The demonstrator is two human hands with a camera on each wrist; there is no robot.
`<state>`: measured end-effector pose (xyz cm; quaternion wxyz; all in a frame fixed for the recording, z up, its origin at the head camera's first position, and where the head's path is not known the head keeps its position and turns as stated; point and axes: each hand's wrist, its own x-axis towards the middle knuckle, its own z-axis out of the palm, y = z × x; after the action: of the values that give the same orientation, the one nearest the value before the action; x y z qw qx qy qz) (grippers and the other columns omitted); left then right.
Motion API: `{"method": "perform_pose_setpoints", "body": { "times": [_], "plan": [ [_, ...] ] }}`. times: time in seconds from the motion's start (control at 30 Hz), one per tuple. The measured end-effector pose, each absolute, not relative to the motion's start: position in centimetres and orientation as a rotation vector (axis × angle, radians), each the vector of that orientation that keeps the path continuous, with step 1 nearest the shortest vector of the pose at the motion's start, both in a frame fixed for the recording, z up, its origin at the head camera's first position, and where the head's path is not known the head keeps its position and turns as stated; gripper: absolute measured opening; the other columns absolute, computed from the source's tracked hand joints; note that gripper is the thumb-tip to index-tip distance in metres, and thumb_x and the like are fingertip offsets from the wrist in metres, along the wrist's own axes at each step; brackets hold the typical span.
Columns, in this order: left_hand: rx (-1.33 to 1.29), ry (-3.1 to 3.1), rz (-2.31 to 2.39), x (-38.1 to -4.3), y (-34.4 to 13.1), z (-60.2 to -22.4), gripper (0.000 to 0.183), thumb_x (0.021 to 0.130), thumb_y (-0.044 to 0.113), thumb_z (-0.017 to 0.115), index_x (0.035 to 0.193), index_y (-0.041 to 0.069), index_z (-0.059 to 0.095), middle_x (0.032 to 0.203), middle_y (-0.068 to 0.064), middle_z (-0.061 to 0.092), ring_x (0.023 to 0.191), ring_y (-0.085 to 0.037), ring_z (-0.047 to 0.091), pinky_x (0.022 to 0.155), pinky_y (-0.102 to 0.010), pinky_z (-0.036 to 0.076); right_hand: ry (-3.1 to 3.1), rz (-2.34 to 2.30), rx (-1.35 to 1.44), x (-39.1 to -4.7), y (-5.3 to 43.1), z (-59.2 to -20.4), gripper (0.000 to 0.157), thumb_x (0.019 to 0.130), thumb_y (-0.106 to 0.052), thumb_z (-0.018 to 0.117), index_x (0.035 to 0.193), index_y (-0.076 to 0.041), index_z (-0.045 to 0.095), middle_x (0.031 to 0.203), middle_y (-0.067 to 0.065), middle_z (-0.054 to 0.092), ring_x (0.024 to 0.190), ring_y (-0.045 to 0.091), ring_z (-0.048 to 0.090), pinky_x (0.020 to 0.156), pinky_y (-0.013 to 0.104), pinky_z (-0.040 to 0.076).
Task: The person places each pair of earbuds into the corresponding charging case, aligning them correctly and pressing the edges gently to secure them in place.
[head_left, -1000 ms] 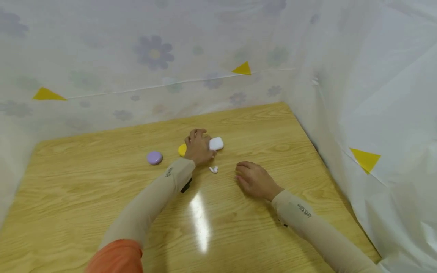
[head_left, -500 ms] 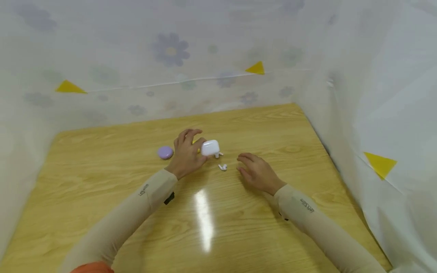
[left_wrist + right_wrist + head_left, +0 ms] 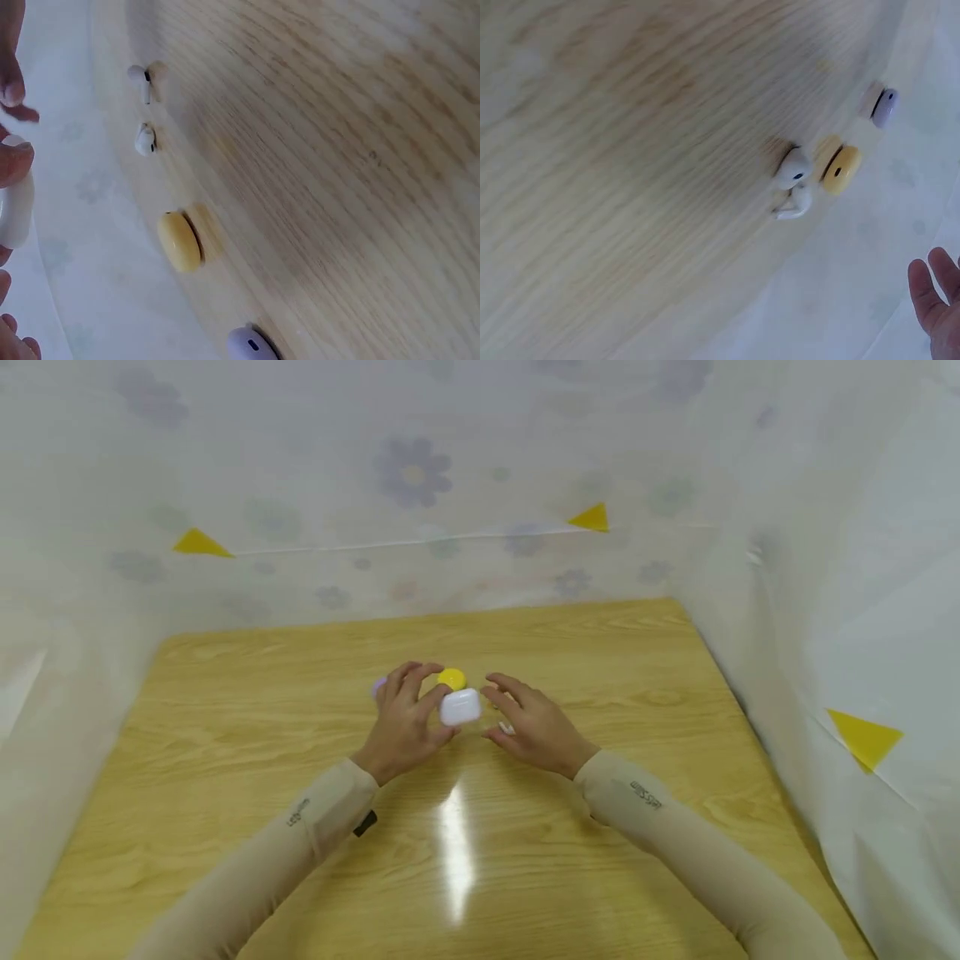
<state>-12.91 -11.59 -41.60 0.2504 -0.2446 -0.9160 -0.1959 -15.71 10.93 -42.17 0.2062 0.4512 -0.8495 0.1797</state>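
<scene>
My left hand (image 3: 405,725) pinches a white earbud case (image 3: 460,707) between thumb and fingers, held above the table. Facing it from the right, my right hand (image 3: 543,728) has its fingers loosely bent with a gap to the case and nothing in its grasp. Two white earbuds lie on the wood; in the left wrist view one earbud (image 3: 145,140) is nearer the yellow thing and the other earbud (image 3: 139,78) is farther off. Behind the case sits a round yellow thing (image 3: 452,678). A round lilac thing (image 3: 379,686) is partly hidden behind my left hand.
The wooden table (image 3: 457,627) meets a flower-printed white sheet (image 3: 300,477) at the back and a plain white sheet (image 3: 885,827) on the right. Yellow tape triangles (image 3: 591,517) are stuck on the sheets. A light reflection crosses the table front.
My left hand has lifted the case off the table and brought it nearer, uncovering the yellow thing. My right hand has come in closer to the case, over the earbuds. The head view has shifted.
</scene>
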Motion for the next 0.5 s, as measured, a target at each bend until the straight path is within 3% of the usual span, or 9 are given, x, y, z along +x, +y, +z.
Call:
{"method": "perform_pose_setpoints", "body": {
  "times": [0.23, 0.5],
  "plan": [
    [-0.726, -2.472, -0.537, -12.5, -10.9, -41.8, 0.046, 0.064, 0.036, 0.077, 0.101, 0.013, 0.062, 0.125, -0.009, 0.048, 0.119, -0.031, 0.036, 0.095, -0.047, 0.031, -2.359, 0.411, 1.237, -15.5, 9.5, -42.1, 0.059, 0.075, -0.038, 0.069, 0.12, -0.004, 0.05, 0.125, 0.015, 0.051, 0.101, 0.023, 0.058, 0.076, 0.036, 0.052],
    [-0.648, -2.541, -0.761, -12.2, -11.2, -41.9, 0.054, 0.067, 0.037, 0.076, 0.11, 0.009, 0.059, 0.128, -0.012, 0.045, 0.119, -0.032, 0.036, 0.097, -0.048, 0.029, -2.34, 0.454, 1.215, -15.4, 9.2, -41.8, 0.053, 0.072, -0.031, 0.072, 0.114, -0.003, 0.054, 0.12, 0.015, 0.055, 0.094, 0.025, 0.06, 0.074, 0.035, 0.052]
  ]
}}
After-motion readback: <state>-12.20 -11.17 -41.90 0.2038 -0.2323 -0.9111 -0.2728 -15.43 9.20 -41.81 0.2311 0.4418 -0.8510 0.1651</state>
